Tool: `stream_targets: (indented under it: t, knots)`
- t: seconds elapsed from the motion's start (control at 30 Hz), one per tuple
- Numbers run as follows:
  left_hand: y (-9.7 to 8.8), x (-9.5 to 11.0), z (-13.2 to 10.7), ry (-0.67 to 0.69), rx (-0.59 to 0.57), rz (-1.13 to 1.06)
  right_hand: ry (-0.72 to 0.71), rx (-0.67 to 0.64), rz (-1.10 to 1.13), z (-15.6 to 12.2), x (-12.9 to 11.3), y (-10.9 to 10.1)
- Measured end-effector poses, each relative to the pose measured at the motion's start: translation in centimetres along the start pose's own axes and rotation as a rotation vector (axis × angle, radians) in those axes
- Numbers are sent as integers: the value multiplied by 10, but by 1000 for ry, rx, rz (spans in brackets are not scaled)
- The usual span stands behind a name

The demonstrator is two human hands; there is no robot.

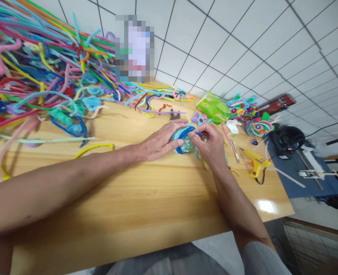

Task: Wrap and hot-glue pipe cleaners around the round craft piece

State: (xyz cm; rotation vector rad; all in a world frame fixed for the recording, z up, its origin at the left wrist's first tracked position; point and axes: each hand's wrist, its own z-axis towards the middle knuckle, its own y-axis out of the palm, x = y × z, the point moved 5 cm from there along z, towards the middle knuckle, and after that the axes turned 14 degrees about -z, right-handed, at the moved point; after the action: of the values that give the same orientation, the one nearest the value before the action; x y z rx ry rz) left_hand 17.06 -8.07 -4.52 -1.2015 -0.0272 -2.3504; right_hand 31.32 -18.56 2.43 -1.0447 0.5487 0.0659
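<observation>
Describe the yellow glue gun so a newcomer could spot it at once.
Start at the wooden table and follow it to its right-hand end, beyond the person's right hand. The glue gun lies on its side there, beside a blue mat. It is the only solid yellow pistol-shaped tool; its neighbours are fuzzy pipe-cleaner pieces.

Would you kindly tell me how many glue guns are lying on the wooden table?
1. The yellow glue gun lies near the table's right edge, right of the right hand. Others could be hidden under the pipe-cleaner pile.
</observation>
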Motion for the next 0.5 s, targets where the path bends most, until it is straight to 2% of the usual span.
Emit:
stream_targets:
  t: [0.5]
  knots:
    - [0, 7, 5, -97, 34, -106, 94, -25, 90, -1, 1, 3]
